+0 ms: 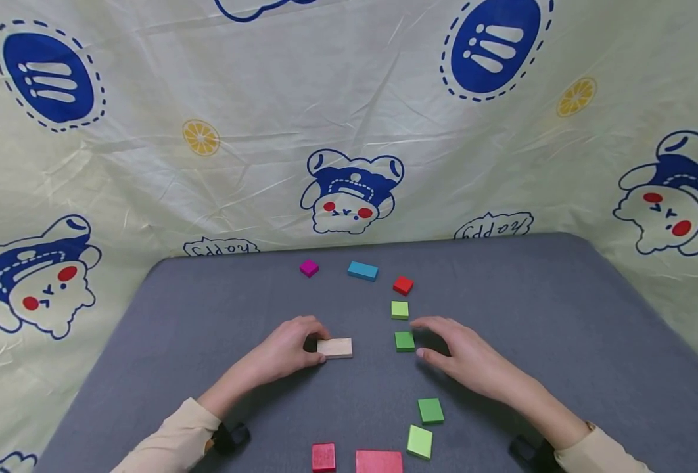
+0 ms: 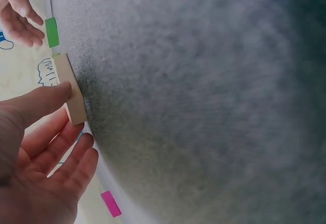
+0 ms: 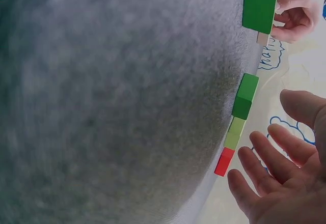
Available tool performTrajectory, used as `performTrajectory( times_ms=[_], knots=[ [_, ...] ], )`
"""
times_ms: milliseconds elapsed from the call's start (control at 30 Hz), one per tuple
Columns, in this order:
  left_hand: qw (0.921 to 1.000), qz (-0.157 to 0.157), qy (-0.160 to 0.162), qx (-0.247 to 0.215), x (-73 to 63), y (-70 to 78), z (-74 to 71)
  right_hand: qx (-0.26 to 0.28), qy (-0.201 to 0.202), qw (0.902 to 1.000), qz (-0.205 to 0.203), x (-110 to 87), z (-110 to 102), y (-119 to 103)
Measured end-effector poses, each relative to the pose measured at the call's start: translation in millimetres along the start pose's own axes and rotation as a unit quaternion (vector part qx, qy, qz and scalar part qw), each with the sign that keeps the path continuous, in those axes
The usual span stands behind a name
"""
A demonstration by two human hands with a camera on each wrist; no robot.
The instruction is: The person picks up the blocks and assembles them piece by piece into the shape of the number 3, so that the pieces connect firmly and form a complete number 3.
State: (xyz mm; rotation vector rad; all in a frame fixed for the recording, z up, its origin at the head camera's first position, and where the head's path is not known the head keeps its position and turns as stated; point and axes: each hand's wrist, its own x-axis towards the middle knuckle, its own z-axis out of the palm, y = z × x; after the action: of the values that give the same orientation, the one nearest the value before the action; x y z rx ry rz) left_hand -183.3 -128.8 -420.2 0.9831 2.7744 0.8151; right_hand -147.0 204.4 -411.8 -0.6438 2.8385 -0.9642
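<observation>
A flat, pale wooden block (image 1: 335,348) lies near the middle of the grey table. My left hand (image 1: 292,348) pinches its left end between thumb and fingers; in the left wrist view the thumb presses one face of the pale block (image 2: 71,91). My right hand (image 1: 464,355) is just right of a green block (image 1: 405,341), thumb and fingers spread apart. In the right wrist view that hand (image 3: 285,168) holds nothing, its fingers loosely extended. A light green block (image 1: 399,310) sits just beyond the green one.
Farther back are a red block (image 1: 403,285), a blue block (image 1: 363,270) and a magenta block (image 1: 309,268). Nearer me lie another green block (image 1: 430,411), a light green one (image 1: 420,442) and two pinkish-red blocks (image 1: 323,457). A printed cloth (image 1: 349,98) hangs behind the table.
</observation>
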Motion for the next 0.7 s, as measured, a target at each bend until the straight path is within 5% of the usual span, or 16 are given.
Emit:
performTrajectory(
  times_ms=[233,700],
  knots=[
    [0.9987,-0.028,0.001,-0.044,-0.7,-4.8,2.4,0.000,0.003,0.9998,-0.019,7.2,-2,4],
    [0.9987,-0.027,-0.001,-0.043,-0.8,-7.1,2.8,-0.004,-0.042,0.9989,-0.022,25.7,-2,5]
  ],
)
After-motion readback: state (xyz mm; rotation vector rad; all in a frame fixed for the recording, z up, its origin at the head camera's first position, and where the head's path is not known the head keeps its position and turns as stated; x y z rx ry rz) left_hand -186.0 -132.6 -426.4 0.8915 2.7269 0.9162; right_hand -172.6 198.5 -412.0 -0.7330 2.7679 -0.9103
